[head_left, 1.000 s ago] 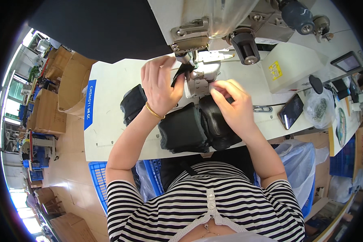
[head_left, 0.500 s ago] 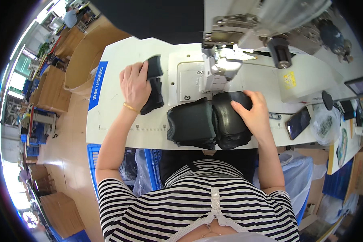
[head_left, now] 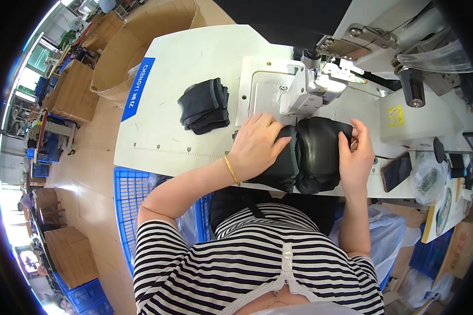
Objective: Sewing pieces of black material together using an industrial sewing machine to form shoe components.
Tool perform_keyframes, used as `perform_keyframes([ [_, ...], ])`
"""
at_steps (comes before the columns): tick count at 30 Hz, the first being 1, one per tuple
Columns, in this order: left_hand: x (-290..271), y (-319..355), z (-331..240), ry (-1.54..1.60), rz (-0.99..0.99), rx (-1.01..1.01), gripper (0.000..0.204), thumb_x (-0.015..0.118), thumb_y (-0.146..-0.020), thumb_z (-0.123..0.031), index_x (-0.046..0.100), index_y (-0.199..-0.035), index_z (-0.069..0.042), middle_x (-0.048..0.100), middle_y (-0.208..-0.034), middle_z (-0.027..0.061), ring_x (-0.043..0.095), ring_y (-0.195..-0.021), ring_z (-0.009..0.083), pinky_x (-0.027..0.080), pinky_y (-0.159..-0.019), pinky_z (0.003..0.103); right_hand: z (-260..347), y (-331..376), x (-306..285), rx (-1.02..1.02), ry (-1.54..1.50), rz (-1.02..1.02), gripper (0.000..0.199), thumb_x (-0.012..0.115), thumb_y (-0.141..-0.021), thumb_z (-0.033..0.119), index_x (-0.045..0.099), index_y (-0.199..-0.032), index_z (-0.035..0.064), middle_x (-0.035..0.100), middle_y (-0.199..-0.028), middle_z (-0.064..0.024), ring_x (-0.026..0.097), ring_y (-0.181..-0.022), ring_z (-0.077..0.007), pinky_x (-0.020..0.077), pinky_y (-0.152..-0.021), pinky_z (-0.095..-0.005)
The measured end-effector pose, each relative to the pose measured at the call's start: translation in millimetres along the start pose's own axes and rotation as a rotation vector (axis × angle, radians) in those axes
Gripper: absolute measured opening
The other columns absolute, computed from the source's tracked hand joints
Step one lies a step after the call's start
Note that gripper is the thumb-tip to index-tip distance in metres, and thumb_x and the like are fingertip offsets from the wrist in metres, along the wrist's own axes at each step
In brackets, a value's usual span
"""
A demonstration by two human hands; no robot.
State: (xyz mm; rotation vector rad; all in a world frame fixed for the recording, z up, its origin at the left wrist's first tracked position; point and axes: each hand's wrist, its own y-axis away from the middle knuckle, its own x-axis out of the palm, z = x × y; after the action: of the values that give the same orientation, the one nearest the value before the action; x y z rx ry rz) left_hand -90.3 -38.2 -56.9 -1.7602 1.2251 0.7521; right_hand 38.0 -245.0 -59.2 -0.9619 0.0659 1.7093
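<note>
Striped shirt [head_left: 257,268]: nearest lens, black-and-white, at bottom edge; forearms rising from it twd tabletop.
Blue crate [head_left: 134,197]: plastic, below tabletop's near edge, to person's left.
Clear bag [head_left: 386,247]: bluish plastic, low on right, under tabletop edge.
Left hand [head_left: 257,144]: palm down, flat on left half of black leather pieces [head_left: 305,157]; fingers spread w/ tips pointing twd machine, pressing not gripping. Gold bangle [head_left: 230,169] at wrist.
Right hand [head_left: 355,155]: on right side of same pieces; fingers curled over far right edge, thumb tucked behind, pinching the material.
Black leather pieces: two rounded padded lobes side by side, touching, at near edge of white tabletop [head_left: 173,105], directly below needle area; near rim slightly overhanging edge.
Phone [head_left: 396,170]: dark, flat on tabletop, just right of right hand.
Second black stack [head_left: 205,105]: folded dark pieces, left of machine bed, well apart from both hands.
Sewing machine [head_left: 320,79]: white-grey head over metal bed plate, just beyond the held pieces; handwheel and yellow sticker on right.
Cardboard box [head_left: 142,37]: large, open, beyond tabletop's far left.
Background: workshop floor, wooden benches, more crates at far left; detail too small to tell.
</note>
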Motion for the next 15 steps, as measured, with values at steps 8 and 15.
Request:
perform_keyframes([
  [8,0.5,2.5,-0.1,0.137,-0.297,0.225,0.016,0.072,-0.08,0.001,0.07,-0.096,0.001,0.064,-0.09,0.0103,0.061,-0.079,0.0263,0.05,-0.069,0.034,-5.7,4.2,-9.0,0.148,-0.576,-0.054,0.021,0.069,-0.089,-0.001,0.064,-0.11,-0.0026,0.065,-0.09,-0.0043,0.056,-0.079,-0.0077,0.0469,-0.075,-0.0226],
  [15,-73.2,-12.6,-53.1,0.594,-0.178,0.195,0.019,0.075,-0.075,0.008,0.071,-0.091,-0.001,0.064,-0.086,0.0071,0.059,-0.076,0.0172,0.046,-0.065,0.027,60.3,-0.9,-23.0,-0.265,-0.617,0.012,0.015,0.064,-0.091,-0.007,0.066,-0.106,-0.0031,0.065,-0.1,-0.0029,0.056,-0.081,-0.0047,0.0443,-0.073,-0.0172],
])
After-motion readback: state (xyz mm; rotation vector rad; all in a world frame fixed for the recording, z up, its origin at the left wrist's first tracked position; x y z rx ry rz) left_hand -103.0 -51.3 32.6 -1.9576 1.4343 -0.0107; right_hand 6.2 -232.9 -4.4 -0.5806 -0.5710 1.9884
